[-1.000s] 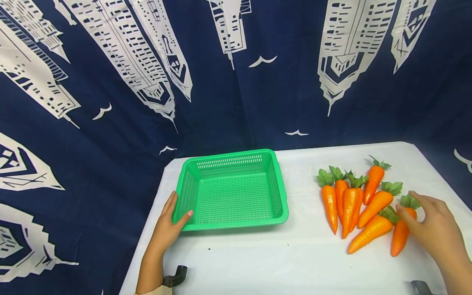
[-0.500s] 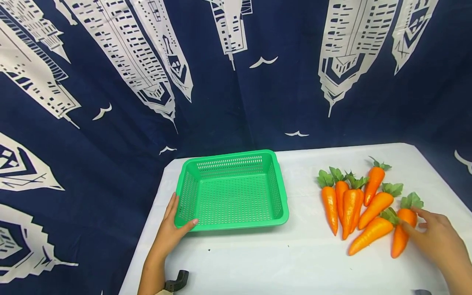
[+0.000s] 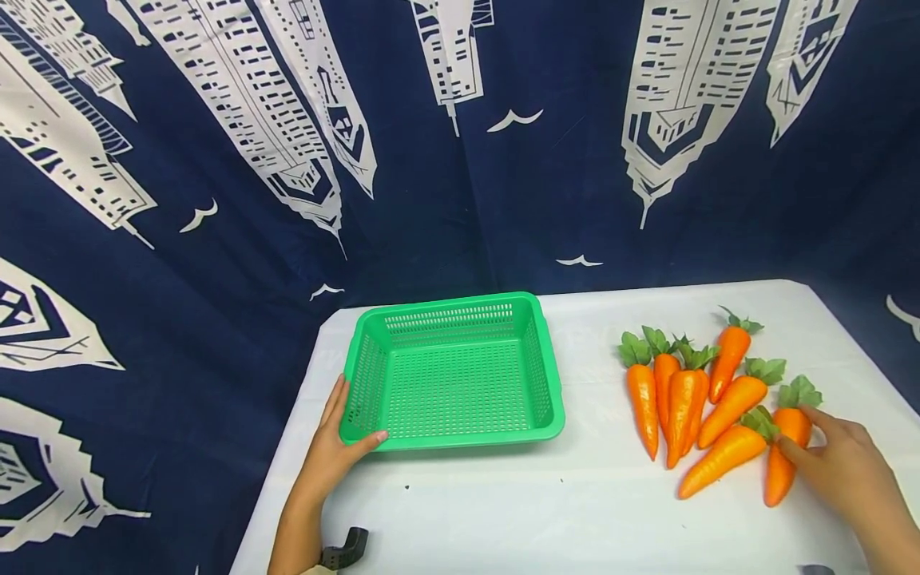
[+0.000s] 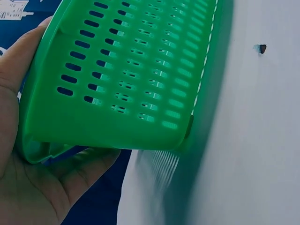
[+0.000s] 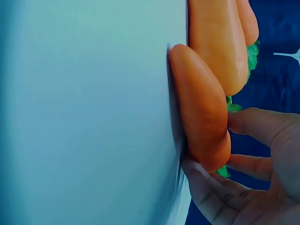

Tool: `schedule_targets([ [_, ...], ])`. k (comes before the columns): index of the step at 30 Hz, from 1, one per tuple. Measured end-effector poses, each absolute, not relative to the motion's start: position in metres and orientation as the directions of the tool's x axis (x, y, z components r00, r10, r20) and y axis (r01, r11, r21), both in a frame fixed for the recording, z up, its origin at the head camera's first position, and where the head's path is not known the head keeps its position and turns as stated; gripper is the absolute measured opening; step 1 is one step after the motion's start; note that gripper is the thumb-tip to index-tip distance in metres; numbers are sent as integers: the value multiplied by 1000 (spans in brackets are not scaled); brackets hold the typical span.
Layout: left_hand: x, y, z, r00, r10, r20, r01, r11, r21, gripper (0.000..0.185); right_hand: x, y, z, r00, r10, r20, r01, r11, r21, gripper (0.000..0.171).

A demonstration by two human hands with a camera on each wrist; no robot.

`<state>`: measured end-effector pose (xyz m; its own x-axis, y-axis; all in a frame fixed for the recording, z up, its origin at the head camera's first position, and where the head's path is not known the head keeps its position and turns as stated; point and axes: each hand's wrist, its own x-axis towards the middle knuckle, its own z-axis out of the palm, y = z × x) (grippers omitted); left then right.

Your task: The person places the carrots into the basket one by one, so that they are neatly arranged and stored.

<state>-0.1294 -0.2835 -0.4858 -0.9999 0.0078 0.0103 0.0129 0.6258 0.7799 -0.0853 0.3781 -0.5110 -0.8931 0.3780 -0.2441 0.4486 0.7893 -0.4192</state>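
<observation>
1. Head view: the right hand [image 3: 844,467] pinched the nearest carrot [image 3: 783,459] on the table [image 3: 575,511].
2. The left hand [image 3: 334,451] gripped the empty green basket [image 3: 453,435] by its corner.
3. Judged step: picking up; lifting would need a firmer grip.

On the surface [image 3: 589,495] the basket [image 3: 453,375] lies left, the carrots [image 3: 690,399] right, well apart; the curtain [image 3: 460,144] hangs behind both.

This looks like a staged recording set rather than a lived-in room: a dark blue curtain [image 3: 460,160] printed with white skyscrapers and birds closes off everything behind. In front of it stands a table [image 3: 575,511] under a plain white cloth, backdrop hanging right behind its far edge.
</observation>
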Motion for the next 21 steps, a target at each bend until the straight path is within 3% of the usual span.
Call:
schedule_targets([
  [13, -127, -273, -488, -999, 21, 25, 33, 633, 774, 116, -82, 385, -497, -899, 407, -158, 432, 774, -463, 82],
  [21, -124, -267, -488, -999, 23, 30, 37, 632, 774, 116, -89, 378, -480, -938, 346, 5, 297, 813, -501, 83],
])
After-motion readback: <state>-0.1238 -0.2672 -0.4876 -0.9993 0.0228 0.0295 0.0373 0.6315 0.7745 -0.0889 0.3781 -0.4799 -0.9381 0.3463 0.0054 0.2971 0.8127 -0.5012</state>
